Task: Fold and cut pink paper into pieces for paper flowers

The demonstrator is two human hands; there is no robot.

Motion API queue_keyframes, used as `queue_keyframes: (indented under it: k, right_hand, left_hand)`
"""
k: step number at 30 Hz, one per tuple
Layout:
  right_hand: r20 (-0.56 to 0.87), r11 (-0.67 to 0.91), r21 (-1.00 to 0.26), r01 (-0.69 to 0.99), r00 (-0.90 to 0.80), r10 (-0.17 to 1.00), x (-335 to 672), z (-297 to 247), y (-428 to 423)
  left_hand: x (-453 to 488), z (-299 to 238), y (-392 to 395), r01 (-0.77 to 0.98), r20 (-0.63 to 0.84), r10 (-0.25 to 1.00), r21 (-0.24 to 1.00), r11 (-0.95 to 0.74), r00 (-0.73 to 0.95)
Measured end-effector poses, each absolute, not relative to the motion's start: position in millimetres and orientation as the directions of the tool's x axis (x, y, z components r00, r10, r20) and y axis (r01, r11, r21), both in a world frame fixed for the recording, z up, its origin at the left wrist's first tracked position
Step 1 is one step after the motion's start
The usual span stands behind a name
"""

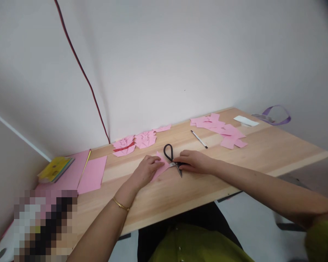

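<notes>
My left hand (pixel 147 169) rests on a small pink paper piece (pixel 161 168) lying on the wooden table (pixel 196 189), its fingers curled down onto the sheet. My right hand (pixel 194 161) lies over black-handled scissors (pixel 171 157), fingers closed around one handle. The other handle loop sticks out toward the wall and the blades point toward me beside the pink piece.
Folded pink paper shapes (pixel 135 142) lie near the wall. Several pink squares (pixel 221 129), a pen (pixel 199 139), a white slip (pixel 246 120) and a purple ribbon (pixel 276 115) are at the right. Large pink sheets (pixel 91 174) and a yellow book (pixel 54 169) sit at the left.
</notes>
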State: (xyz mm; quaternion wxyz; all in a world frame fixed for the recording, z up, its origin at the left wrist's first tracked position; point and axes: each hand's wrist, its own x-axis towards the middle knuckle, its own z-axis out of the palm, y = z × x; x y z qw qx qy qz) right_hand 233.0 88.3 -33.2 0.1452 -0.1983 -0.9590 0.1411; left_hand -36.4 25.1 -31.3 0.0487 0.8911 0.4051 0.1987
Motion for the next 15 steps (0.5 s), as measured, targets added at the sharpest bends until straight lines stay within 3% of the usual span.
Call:
queue_keyframes:
  k: [15]
  right_hand:
    - [0.213,0.869,-0.313,0.382,-0.864,0.456,229,-33,72]
  left_hand:
    - [-41,-39,28,0.751,0.289,0.772,0.207,-0.627,0.566]
